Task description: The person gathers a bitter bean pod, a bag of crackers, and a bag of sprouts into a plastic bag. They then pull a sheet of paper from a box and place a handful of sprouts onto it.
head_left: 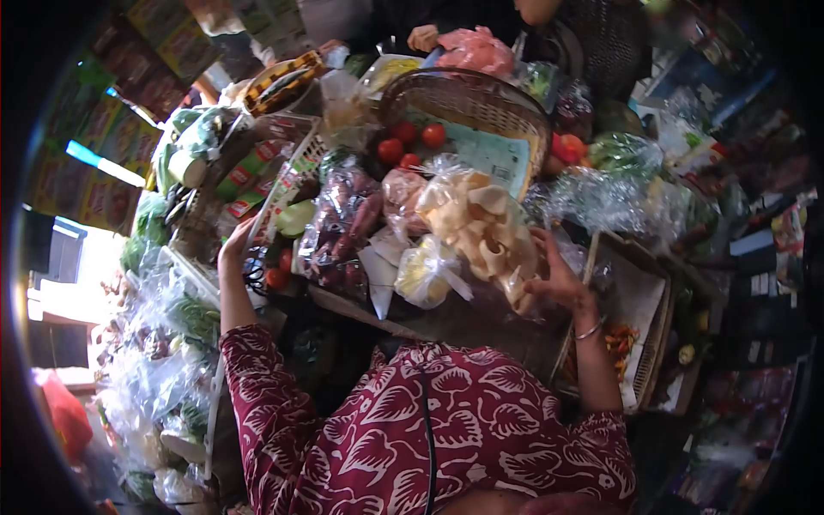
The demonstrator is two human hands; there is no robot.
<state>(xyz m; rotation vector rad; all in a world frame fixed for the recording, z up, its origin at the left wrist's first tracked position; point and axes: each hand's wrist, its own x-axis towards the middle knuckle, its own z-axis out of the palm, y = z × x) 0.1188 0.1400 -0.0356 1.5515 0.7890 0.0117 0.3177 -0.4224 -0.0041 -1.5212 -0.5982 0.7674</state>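
Presumably for support, I see the right hand curved against the cracker bag, the left hand at the white crate; whether either grips, I cannot tell.

One wide head-worn view looks forward and down from near above the hands.

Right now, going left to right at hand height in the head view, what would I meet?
Your left hand, pale green vegetable, bag of purplish produce, bag of pale curled pieces, your right hand, narrow basket.
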